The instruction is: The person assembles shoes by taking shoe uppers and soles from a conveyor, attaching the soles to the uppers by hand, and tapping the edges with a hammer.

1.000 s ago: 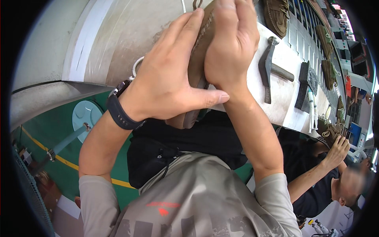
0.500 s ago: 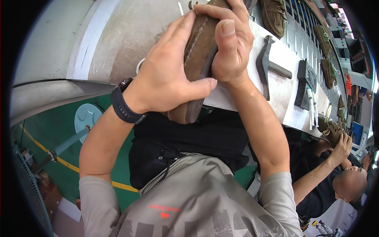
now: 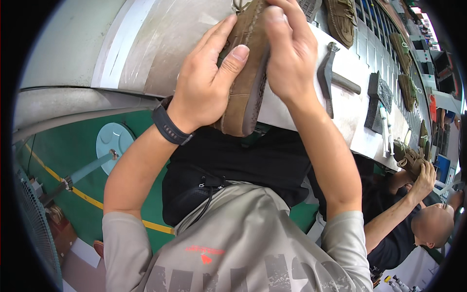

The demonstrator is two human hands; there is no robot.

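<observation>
A brown shoe (image 3: 240, 95) with a dark sole is held on its side at the table's near edge, its heel end toward me. My left hand (image 3: 206, 78) is closed on the upper, the thumb lying across it near the opening. Against the sole side presses my right hand (image 3: 292, 56), its fingers reaching over the far part of the shoe; some fingertips are hidden or blurred. A hammer (image 3: 328, 80) with a dark head and wooden handle lies on the table to the right of my right hand.
Beyond the hammer are a dark block (image 3: 377, 102) and white syringe-like tubes (image 3: 386, 131). Other brown shoes (image 3: 340, 22) sit on a roller conveyor (image 3: 369, 48). A co-worker's hand (image 3: 425, 177) holds a shoe at the right. A round blue stool (image 3: 114, 146) stands at lower left.
The shoe has turned, showing more of its side and heel. My left thumb has moved from the sole edge onto the upper, and my right hand has shifted slightly right and nearer.
</observation>
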